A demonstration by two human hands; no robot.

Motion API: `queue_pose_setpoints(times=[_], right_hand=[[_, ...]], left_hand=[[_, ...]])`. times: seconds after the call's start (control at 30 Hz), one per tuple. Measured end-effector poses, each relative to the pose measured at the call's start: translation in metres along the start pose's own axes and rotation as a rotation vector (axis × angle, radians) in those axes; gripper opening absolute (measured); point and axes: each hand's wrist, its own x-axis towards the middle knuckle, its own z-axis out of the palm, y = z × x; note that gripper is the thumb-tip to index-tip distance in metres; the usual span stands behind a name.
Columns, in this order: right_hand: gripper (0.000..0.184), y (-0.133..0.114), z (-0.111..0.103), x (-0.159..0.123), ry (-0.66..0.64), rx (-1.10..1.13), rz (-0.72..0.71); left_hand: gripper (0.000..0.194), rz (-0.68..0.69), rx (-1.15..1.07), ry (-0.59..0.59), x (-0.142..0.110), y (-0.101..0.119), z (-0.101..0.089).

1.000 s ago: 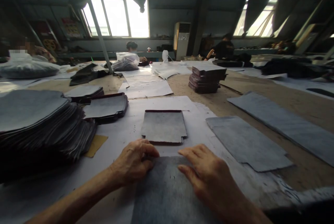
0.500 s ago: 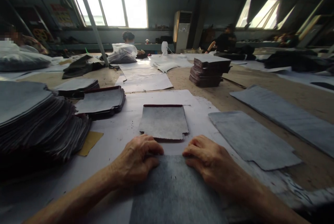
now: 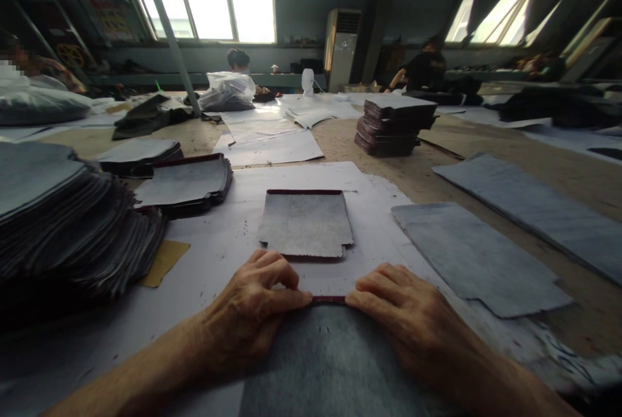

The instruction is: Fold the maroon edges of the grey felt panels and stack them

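Observation:
A grey-backed sheet, perhaps leather (image 3: 330, 359), lies in front of me with its far edge folded over as a narrow dark red strip. My left hand (image 3: 257, 307) pinches the left end of that fold between thumb and fingers. At the right end of the fold, my right hand (image 3: 398, 307) presses with its thumb, fingers curled. Just beyond both hands rests a smaller grey piece (image 3: 306, 226) with a dark red folded far edge and notched near corners. The sheet's near end runs out of view.
Tall stacks of grey pieces (image 3: 43, 190) stand at the left, by a yellow scrap (image 3: 165, 263). Larger grey pieces (image 3: 481, 258) lie at the right. A dark red stack (image 3: 394, 125) stands farther back. White paper (image 3: 214, 261) covers the table under my hands. Other people sit beyond.
The sheet's far edge is now turned over toward me, showing a dark red strip between my thumbs. My hands have shifted slightly, thumbs now on the fold.

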Motion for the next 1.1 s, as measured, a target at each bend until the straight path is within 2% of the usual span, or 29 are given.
queue_pose_setpoints(times=[0.1, 0.43, 0.67, 0.87, 1.0, 1.1], right_hand=[[0.03, -0.002, -0.0008, -0.0027, 0.002, -0.03, -0.016], [0.03, -0.0072, -0.0046, -0.0013, -0.122, -0.145, -0.086], [0.035, -0.0096, -0.0039, 0.0003, -0.044, -0.158, -0.149], [0.022, -0.005, -0.0005, -0.0026, -0.215, -0.1, -0.173], [0.021, -0.0062, -0.0025, -0.0023, -0.218, -0.101, -0.192], [0.021, -0.008, -0.0032, -0.0022, -0.201, -0.115, -0.189]], left_hand=[[0.034, 0.029, 0.013, -0.023, -0.001, 0.002, -0.0004], [0.03, 0.058, 0.04, -0.105, 0.0031, 0.0053, -0.0054], [0.028, 0.063, 0.048, -0.132, 0.0035, 0.0045, -0.0059], [0.028, 0.07, 0.038, -0.145, 0.0025, 0.0014, -0.0051], [0.03, 0.067, 0.068, -0.177, 0.0026, 0.0042, -0.0073], [0.033, 0.046, 0.082, -0.153, 0.0005, 0.0045, -0.0076]])
